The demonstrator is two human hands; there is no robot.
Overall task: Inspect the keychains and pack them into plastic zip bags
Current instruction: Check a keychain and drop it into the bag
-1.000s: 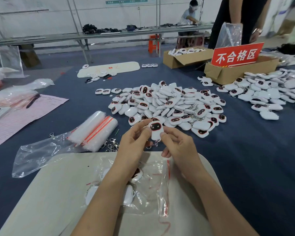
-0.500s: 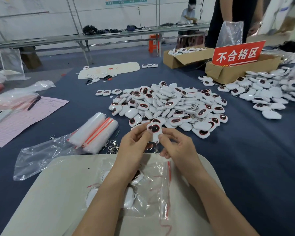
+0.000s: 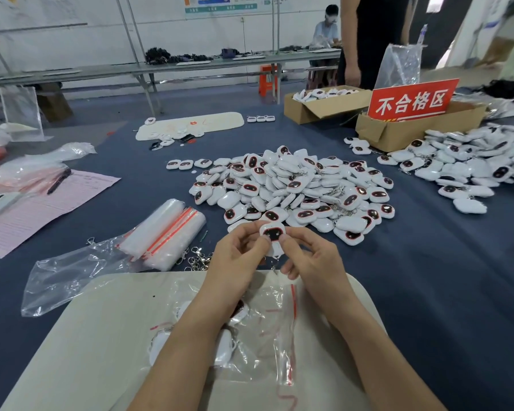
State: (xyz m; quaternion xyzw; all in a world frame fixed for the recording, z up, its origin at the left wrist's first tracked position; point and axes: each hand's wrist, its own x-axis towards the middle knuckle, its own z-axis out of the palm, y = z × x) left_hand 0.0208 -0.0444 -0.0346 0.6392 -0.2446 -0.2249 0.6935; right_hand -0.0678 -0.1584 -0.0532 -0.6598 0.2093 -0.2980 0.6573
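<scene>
Left hand (image 3: 238, 256), right hand (image 3: 312, 259) pinched small white glossy plastic keychain (image 3: 273, 234) by edges beside white keychain heap (image 3: 294, 185); seemed light, rigid, slick

Tabletop (image 3: 428, 277), covered in dark blue cloth. Centre: a heap of white keychains (image 3: 294, 188) with red-rimmed dark faces. A second heap (image 3: 463, 170) spreads along the right edge. A row of three keychains (image 3: 186, 164) lies just left of the central heap.

Near edge: a beige mat (image 3: 101, 336).

Left of centre: bundles of red-striped zip bags (image 3: 163, 232) lie half inside a clear plastic bag (image 3: 66, 280), with loose metal clasps (image 3: 198, 259) just beside them. Far left: a pink printed form (image 3: 51, 206).

Far side: a second beige mat (image 3: 208, 123), an open cardboard box (image 3: 318, 109) of keychains, and a second cardboard box (image 3: 413, 132) bearing a red sign (image 3: 413, 99), just beside the right heap.
</scene>
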